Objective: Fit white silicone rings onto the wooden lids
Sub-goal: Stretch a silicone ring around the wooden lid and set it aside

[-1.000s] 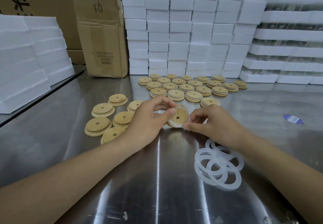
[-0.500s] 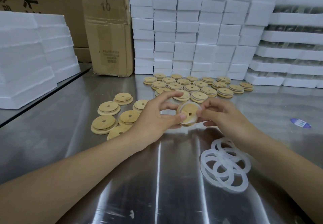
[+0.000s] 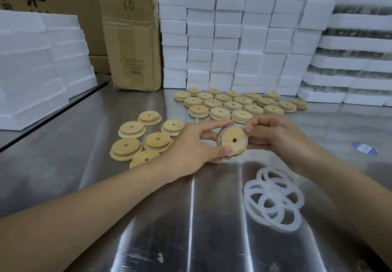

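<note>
Wooden lid [image 3: 231,138] is at centre frame, held tilted above the steel table [image 3: 148,240], with its flat face and small centre hole turned toward the camera. Left hand [image 3: 191,146] grips the lid's left side, thumb on the lower rim, forefinger over the top edge. Right hand [image 3: 275,138] pinches the white ring [image 3: 241,144] at the lid's upper right edge. Ring is partly on: white shows along the top and right side, while the left edge shows bare wood. Step in hand, as I judge it: stretching the ring round the stepped part of the lid

Handling notes (judgement):
- Lid looks light, stiff and dry. It should take a firm edge grip without harm.
- Best held by the rim opposite the working side, so the step is left free.
- Ring looks thin, soft, stretchy and rather limp. It is likely to twist or spring back off if let go early.
- Take the ring by its band with the fingertips, seat one side, then walk it round.

Loose rings [image 3: 273,201] lie overlapped on the table at lower right, near the right forearm. Bare lids [image 3: 131,129] lie in a loose cluster left of centre, just beside the left hand. Lids in rows [image 3: 233,105] at upper centre show a pale band at the edge, so they are probably ringed. Foam blocks [image 3: 233,38] and a cardboard box [image 3: 133,44] stand behind
</note>
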A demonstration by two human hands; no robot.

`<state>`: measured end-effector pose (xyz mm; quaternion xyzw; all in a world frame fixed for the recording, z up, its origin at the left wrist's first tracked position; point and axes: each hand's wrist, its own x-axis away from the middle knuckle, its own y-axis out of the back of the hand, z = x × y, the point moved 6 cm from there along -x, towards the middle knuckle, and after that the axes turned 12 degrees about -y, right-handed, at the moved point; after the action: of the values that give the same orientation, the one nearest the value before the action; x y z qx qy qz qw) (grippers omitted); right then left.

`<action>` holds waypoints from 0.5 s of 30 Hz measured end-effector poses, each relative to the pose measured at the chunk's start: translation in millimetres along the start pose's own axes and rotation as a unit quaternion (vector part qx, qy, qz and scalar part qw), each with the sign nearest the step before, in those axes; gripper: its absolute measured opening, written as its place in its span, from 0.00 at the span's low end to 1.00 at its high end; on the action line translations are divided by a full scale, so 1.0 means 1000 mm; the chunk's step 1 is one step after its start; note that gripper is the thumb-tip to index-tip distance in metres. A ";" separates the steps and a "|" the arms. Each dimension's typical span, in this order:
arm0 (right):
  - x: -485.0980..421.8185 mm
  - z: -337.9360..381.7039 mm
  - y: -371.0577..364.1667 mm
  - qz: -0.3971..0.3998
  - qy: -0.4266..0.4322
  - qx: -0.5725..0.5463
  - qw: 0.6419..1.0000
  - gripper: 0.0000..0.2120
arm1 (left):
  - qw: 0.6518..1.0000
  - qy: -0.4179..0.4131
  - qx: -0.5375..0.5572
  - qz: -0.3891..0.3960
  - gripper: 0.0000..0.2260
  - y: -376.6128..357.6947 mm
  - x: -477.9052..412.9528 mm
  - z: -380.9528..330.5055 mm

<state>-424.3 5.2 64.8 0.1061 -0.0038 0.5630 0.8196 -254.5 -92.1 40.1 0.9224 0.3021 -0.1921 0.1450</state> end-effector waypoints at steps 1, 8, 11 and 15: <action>-0.001 0.000 0.001 0.006 -0.007 0.005 1.000 0.04 | 1.000 0.005 0.010 -0.001 0.29 0.000 0.000 0.000; 0.000 0.005 0.008 0.048 -0.009 0.106 0.993 0.07 | 0.998 0.015 0.049 -0.022 0.27 0.003 0.000 0.002; 0.003 0.005 0.008 0.048 -0.006 0.129 0.991 0.09 | 0.999 0.014 0.047 -0.023 0.27 0.003 0.000 0.004; 0.004 -0.003 0.002 0.054 -0.026 0.140 0.988 0.12 | 0.998 0.013 0.051 -0.037 0.27 0.006 0.000 0.006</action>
<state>-425.0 10.1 62.8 0.2335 0.0480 0.5989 0.7646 -252.2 -99.0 36.2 0.9191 0.3278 -0.2007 0.0862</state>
